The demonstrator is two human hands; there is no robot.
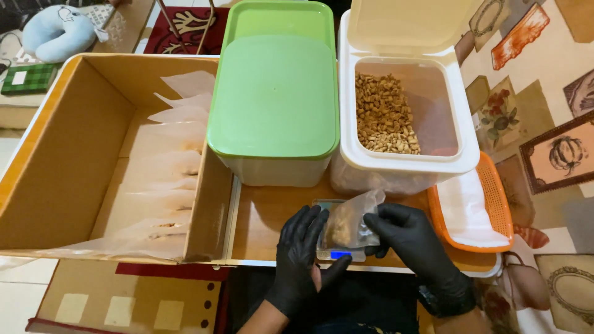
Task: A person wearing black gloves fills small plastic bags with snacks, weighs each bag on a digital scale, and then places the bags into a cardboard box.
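Both my hands wear black gloves. My left hand (pixel 301 256) and my right hand (pixel 408 238) hold a small clear plastic bag (pixel 352 219) partly filled with brown pellets, one hand on each side. The bag rests on a small digital scale (pixel 337 252) with a blue lit display, near the front edge of the wooden tabletop (pixel 263 216). Just behind stands an open white container (pixel 402 117) with its lid flipped up, holding a heap of brown pellets (pixel 383 114).
A closed white bin with a green lid (pixel 272 105) stands left of the white container. A cardboard box (pixel 93 161) at left holds several filled clear bags (pixel 167 179). An orange basket (pixel 489 210) with empty bags lies at right.
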